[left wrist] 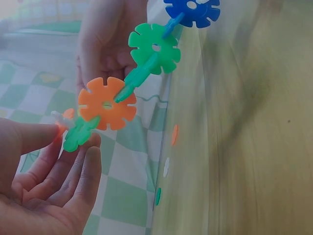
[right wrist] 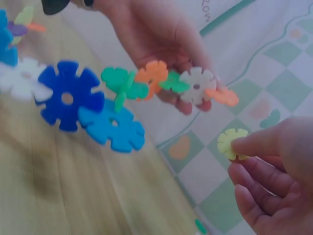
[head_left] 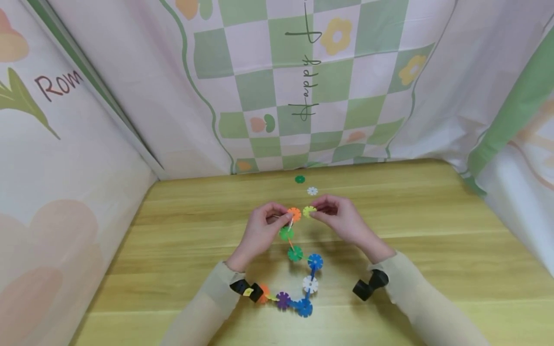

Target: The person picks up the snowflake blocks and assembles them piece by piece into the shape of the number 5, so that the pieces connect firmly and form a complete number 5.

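A chain of flower-shaped plastic interlocking discs (head_left: 295, 253) in orange, green, blue, white and purple curves over the table. My left hand (head_left: 263, 228) pinches it near its far end, where an orange disc (head_left: 295, 214) sticks out past the fingertips. In the right wrist view, that end shows a white disc (right wrist: 197, 86) with the orange one slotted into it. My right hand (head_left: 342, 218) pinches a loose yellow disc (right wrist: 233, 144) between thumb and fingers. The yellow disc faces the chain's orange end, a small gap apart.
Beyond the hands, a loose white disc (head_left: 312, 191) and a loose green disc (head_left: 300, 179) lie on the wooden table (head_left: 195, 202). The chain's near end passes by the left wrist's black camera (head_left: 246, 290). Checked cloth (head_left: 294, 86) hangs at the table's back edge.
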`<state>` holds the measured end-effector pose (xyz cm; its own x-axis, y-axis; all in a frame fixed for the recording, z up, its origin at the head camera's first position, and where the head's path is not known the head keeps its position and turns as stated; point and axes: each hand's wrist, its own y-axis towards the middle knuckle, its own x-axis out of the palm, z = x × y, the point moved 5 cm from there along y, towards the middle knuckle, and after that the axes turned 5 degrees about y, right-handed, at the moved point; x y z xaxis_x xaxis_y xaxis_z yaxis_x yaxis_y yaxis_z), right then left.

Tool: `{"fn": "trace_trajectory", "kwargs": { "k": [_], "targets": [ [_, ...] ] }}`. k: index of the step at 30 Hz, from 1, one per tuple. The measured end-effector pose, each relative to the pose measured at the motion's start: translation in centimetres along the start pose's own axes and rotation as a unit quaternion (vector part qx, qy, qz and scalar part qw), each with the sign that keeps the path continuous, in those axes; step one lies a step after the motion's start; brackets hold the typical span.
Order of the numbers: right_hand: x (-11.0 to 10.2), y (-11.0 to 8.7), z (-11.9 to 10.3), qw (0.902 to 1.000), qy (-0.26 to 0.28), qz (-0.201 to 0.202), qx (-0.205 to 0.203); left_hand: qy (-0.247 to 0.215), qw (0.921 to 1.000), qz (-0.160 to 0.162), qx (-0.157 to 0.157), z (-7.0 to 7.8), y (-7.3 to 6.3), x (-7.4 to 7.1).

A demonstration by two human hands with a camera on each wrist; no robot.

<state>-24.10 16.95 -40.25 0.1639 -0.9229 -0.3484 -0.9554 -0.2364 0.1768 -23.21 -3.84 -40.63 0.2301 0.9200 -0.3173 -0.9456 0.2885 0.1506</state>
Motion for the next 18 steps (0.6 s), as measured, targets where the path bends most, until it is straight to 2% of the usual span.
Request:
{"fn": "trace_trajectory", "kwargs": {
  "k": [9,18],
  "targets": [
    [0.1,-0.3,-1.1,0.9986,0.044,0.006,-0.029,-0.011,0.9999,-0.001,0.012,0.1,-0.2,-0.1],
    [0.1,-0.4,-1.8,0.9959,0.048,-0.023,-0.072,-0.005,0.9999,-0.003,0.011,0.2,-0.2,0.0]
  ]
}}
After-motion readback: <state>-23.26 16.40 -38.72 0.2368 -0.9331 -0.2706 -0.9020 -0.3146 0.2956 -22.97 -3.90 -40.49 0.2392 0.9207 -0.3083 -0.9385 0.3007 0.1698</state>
